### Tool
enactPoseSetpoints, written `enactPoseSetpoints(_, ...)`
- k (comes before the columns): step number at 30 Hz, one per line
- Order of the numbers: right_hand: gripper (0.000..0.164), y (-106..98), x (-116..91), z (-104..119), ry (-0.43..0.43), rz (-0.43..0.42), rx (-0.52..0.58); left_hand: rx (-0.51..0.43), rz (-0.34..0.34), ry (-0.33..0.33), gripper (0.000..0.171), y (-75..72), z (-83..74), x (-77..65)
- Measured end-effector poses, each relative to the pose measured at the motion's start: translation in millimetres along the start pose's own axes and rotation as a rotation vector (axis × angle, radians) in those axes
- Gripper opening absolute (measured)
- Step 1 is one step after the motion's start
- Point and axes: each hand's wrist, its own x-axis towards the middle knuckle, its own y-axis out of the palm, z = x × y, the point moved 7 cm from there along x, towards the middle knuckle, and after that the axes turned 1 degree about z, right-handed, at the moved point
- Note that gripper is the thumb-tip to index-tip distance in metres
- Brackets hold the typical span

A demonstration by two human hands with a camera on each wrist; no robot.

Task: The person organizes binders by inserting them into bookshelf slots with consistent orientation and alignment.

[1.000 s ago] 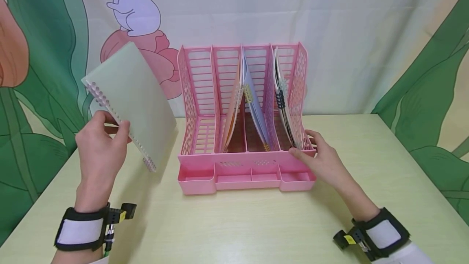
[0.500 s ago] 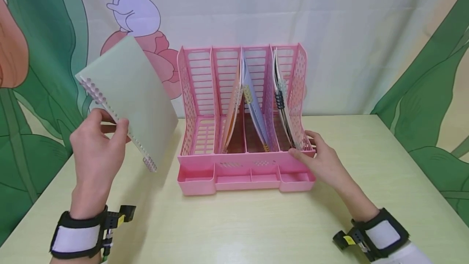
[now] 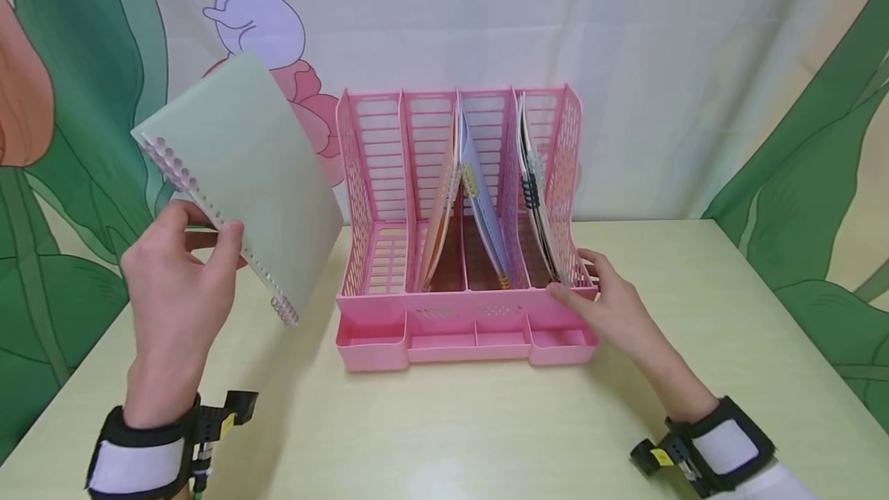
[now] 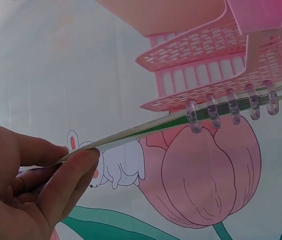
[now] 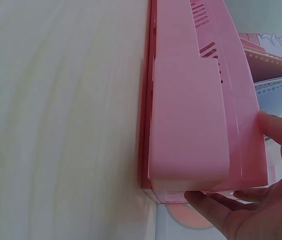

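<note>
My left hand [image 3: 182,284] pinches a pale green loose-leaf notebook [image 3: 257,176] by its ring-bound edge, between thumb and fingers. The notebook tilts, held left of the pink file rack [image 3: 458,303]. In the left wrist view its clear purplish binder rings [image 4: 232,106] show along the edge, near the rack's side. My right hand [image 3: 611,299] grips the rack's front right corner, thumb over the front panel and fingers round the side, as the right wrist view shows. Inside the rack lean an orange notebook [image 3: 441,214], a blue notebook [image 3: 484,214] and dark-ringed notebooks [image 3: 533,191].
The rack stands on a pale wooden table [image 3: 444,423], with small trays [image 3: 468,338] along its front. A printed curtain [image 3: 653,83] with a rabbit and flowers hangs behind. Both wrists wear strapped cameras.
My left hand has drifted slightly left, and the notebook's top has moved up and left, showing more of its cover. The right hand keeps its grip on the rack.
</note>
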Motion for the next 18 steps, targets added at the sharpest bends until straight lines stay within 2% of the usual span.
enactPoseSetpoints(9, 0.090, 0, 0, 0, 0.000, 0.000, 0.003, -0.005, -0.008, -0.025, 0.030, -8.0, -10.2, -0.3)
enactPoseSetpoints(18, 0.092, 1, -1, -1, 0.010, 0.003, 0.005, -0.018, -0.029, -0.015, 0.028, -14.8, -20.0, -1.3)
